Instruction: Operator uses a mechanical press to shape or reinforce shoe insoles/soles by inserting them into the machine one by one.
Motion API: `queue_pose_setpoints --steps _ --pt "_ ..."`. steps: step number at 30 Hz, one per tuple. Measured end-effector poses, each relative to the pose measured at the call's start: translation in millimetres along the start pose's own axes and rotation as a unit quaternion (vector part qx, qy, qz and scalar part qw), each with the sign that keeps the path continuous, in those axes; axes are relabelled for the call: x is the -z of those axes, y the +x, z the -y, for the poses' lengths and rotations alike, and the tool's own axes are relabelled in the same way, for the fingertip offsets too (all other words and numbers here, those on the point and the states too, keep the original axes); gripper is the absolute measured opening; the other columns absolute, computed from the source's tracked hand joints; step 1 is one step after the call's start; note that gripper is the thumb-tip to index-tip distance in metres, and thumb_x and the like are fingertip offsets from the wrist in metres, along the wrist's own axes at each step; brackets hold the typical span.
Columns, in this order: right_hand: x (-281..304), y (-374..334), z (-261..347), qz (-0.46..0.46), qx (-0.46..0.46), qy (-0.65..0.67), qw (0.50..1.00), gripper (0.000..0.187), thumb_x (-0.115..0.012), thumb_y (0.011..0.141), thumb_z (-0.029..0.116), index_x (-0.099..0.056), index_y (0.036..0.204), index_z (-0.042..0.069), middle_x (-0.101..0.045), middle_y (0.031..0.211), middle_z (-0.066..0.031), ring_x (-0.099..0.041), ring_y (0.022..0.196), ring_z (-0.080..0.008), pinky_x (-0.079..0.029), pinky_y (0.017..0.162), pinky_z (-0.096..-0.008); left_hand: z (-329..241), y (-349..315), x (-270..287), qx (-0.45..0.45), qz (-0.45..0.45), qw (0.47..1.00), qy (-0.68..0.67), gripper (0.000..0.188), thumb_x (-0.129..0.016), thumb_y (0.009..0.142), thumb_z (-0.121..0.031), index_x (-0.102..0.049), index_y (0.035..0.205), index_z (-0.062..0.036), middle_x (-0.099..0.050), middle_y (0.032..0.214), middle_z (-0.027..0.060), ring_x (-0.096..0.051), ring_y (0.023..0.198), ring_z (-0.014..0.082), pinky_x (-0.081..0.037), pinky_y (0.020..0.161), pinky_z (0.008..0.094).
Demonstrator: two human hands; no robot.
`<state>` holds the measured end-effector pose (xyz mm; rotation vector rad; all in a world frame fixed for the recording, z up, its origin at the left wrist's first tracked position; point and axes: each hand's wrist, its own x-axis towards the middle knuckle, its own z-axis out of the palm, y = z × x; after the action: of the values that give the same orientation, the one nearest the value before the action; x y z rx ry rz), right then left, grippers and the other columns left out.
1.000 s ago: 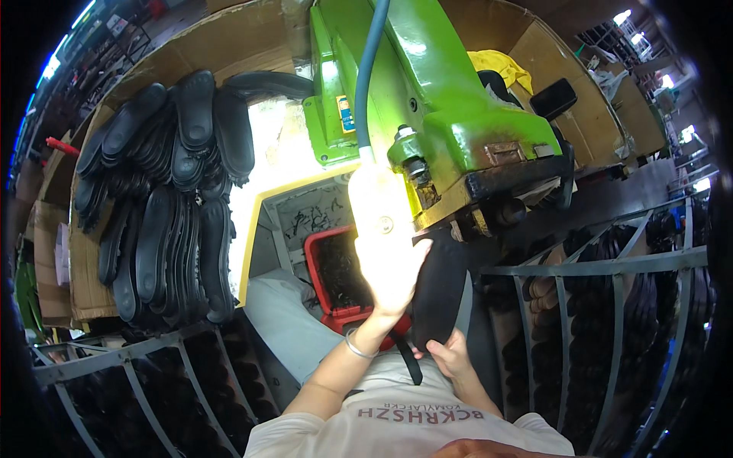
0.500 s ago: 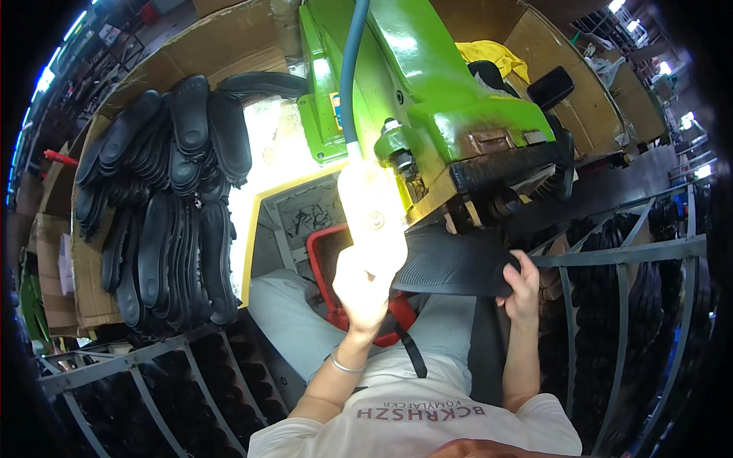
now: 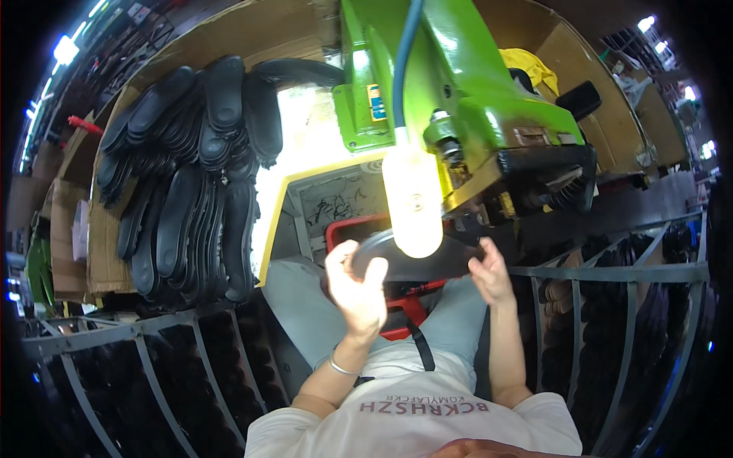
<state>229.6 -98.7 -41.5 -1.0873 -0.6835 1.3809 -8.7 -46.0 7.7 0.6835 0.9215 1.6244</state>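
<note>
Beneath the bright lamp I hold a black shoe sole up between both hands, its middle partly covered by the lamp. At its left end is my left hand, fingers curled behind and thumb in front. My right hand pinches the other end between thumb and fingers. Just beyond the sole is the dark working head of a green machine. Many more black soles stand stacked in rows on the table to the left.
The glowing lamp hangs on a blue-grey flexible arm close above my hands. A red bin sits between my knees. Metal racks with dark soles flank me. Cardboard walls the table, and a yellow cloth lies at the back right.
The sole has come away from the machine's head, moving left and turning so its ridged face no longer shows. My left hand has come out from behind the lamp. The view has shifted.
</note>
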Motion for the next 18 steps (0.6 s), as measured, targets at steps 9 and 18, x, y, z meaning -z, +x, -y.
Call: queue_pose_setpoints --steps 9,18 --pt "-17.6 -93.2 -79.0 -0.022 -0.108 0.215 0.97 0.043 -0.056 0.091 0.0 -0.04 0.131 0.005 -0.06 0.114 -0.0175 -0.067 0.092 -0.0332 -0.058 0.076 -0.0443 35.1 17.4 -53.8 -0.2 0.199 0.872 0.4 0.024 -0.081 0.074 -0.006 -0.068 0.093 -0.0034 -0.053 0.079 -0.0013 -0.051 0.077 0.0148 -0.041 0.068 0.03" --pt "-22.5 -110.5 -11.8 -0.167 -0.026 0.109 0.98 0.046 -0.061 0.087 0.004 -0.041 0.127 -0.002 -0.063 0.105 -0.0179 -0.067 0.074 -0.0254 -0.056 0.05 -0.0357 23.3 15.6 -43.6 -0.079 0.133 0.979 0.132 0.024 -0.079 0.072 0.002 -0.057 0.076 -0.0063 -0.051 0.076 -0.0018 -0.044 0.069 0.0087 -0.037 0.061 0.0246"
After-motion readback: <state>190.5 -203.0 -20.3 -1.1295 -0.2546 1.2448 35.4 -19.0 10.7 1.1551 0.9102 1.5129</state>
